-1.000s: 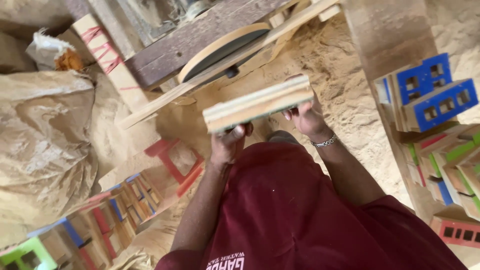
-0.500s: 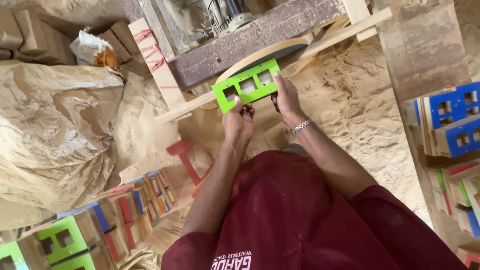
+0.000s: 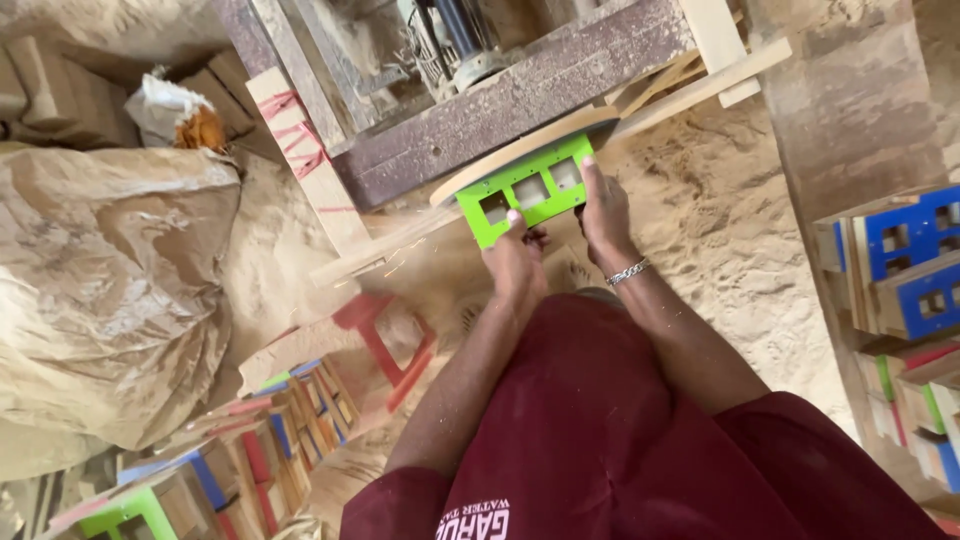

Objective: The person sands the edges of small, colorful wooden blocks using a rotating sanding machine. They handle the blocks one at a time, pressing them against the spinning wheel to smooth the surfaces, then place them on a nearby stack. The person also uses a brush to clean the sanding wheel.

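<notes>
1. Both arms reach straight out; left hand and right hand each have their grip pinching the green wooden frame
2. Frame's top edge is pressed up against the round sanding disc
3. Sawdust floor lies around them, with painted frame stacks well off to the right

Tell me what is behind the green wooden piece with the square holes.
The green piece, held by the left hand and right hand, presses against a round tan disc. Through its holes only pale surface shows; the disc's covered part stays hidden.
</notes>
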